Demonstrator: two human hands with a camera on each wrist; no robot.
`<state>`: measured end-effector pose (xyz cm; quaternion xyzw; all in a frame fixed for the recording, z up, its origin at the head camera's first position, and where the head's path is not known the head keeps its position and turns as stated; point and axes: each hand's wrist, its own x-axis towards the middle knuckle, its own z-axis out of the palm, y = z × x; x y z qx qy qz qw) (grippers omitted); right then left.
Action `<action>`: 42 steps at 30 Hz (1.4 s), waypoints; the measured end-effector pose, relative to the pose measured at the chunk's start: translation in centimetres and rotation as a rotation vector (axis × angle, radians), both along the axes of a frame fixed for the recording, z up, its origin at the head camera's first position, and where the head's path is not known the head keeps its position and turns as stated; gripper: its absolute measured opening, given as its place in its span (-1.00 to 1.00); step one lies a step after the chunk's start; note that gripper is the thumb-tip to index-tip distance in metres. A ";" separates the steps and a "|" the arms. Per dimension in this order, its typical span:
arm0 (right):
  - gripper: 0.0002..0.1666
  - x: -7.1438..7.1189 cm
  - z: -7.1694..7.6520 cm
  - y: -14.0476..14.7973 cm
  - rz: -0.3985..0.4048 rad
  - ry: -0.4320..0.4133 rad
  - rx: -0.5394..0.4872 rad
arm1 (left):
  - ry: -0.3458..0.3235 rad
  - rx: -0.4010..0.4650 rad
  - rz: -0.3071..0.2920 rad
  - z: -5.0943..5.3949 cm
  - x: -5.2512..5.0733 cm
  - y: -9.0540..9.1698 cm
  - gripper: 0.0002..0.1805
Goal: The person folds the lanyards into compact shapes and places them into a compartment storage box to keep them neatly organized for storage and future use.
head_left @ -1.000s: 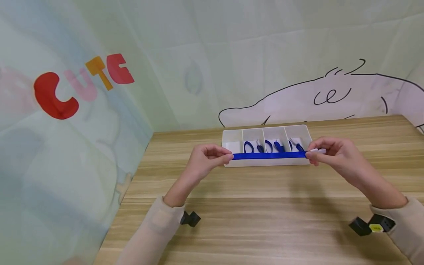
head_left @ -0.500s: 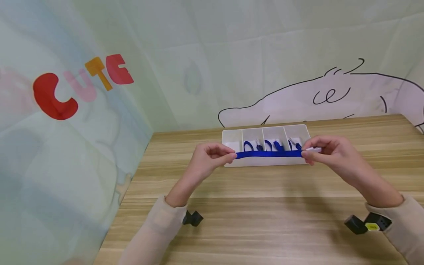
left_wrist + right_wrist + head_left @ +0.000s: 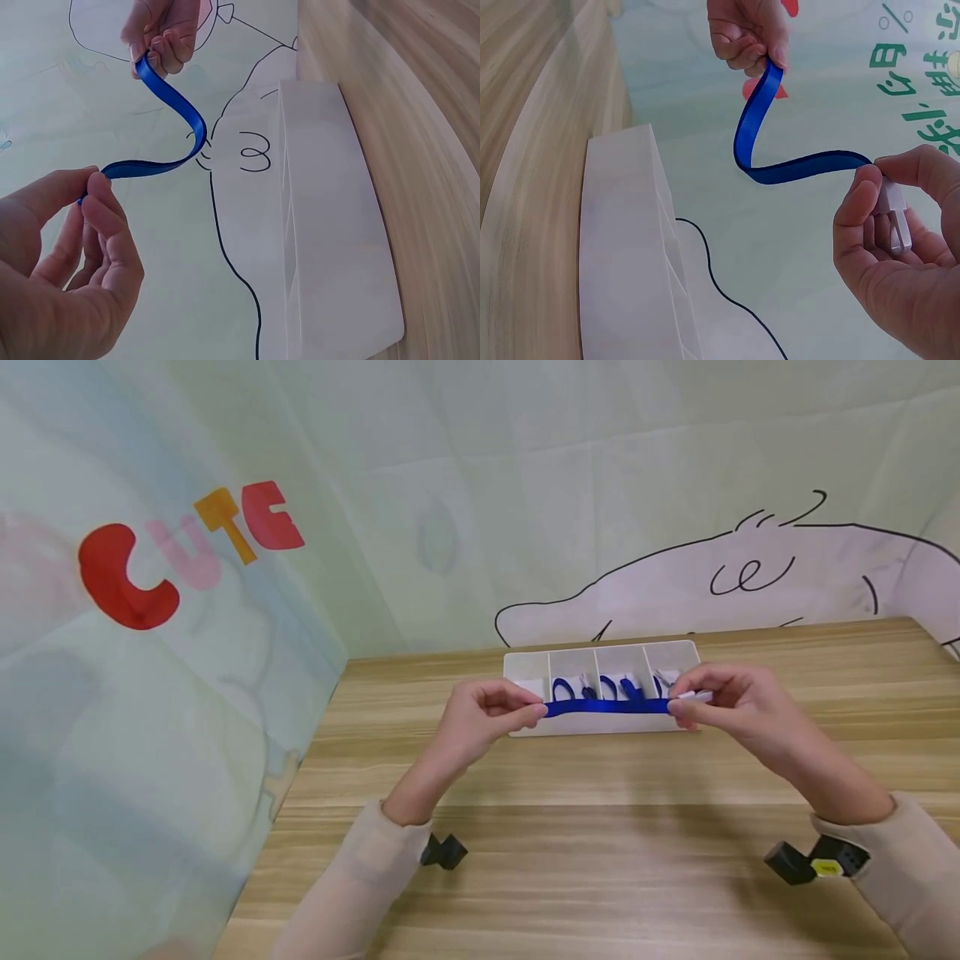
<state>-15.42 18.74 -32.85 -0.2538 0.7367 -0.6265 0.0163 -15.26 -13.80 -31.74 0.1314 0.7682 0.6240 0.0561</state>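
A blue strap [image 3: 607, 706] stretches between my hands, held above the front of a white divided tray [image 3: 600, 725]. My left hand [image 3: 483, 722] pinches its left end between thumb and fingertips. My right hand [image 3: 750, 710] pinches the other end, where a white plastic clip [image 3: 895, 217] sticks out beside the fingers. Both wrist views show the strap sagging in a loose curve. Blue loops [image 3: 562, 689] with small fittings lie in three of the tray's compartments; the rightmost is partly hidden by my right hand.
The tray stands near the back edge of a wooden table [image 3: 585, 860]. Behind it hangs a pale printed curtain [image 3: 465, 527] with a line drawing; another printed wall with coloured letters is at the left. Small black cameras [image 3: 795, 862] sit at both wrists.
My hands have moved closer together, the right one leftward and the left one slightly rightward. The strap, taut a second ago, has gone slack. The tray has stayed put.
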 end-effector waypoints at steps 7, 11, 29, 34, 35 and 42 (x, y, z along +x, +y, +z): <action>-0.91 0.0 0.0 -0.7 0.003 0.000 0.001 | 0.000 0.011 -0.022 0.0 -0.2 0.6 -0.85; -0.91 0.0 0.2 -1.2 -0.005 0.006 0.024 | 0.005 0.018 -0.040 0.0 -0.3 1.0 -0.86; -0.92 -0.2 0.3 -3.9 0.036 0.009 0.008 | 0.031 0.057 -0.083 0.0 -0.1 3.0 -0.84; -0.91 -0.2 0.4 -4.4 0.027 -0.002 0.016 | 0.048 0.076 -0.097 0.0 0.1 3.5 -0.85; -0.91 -0.2 0.5 -4.6 0.029 -0.006 0.014 | 0.055 0.080 -0.100 0.0 0.2 3.6 -0.85; -0.90 -0.2 0.6 -5.5 0.037 0.003 -0.004 | 0.081 0.091 -0.094 0.1 0.4 4.2 -0.84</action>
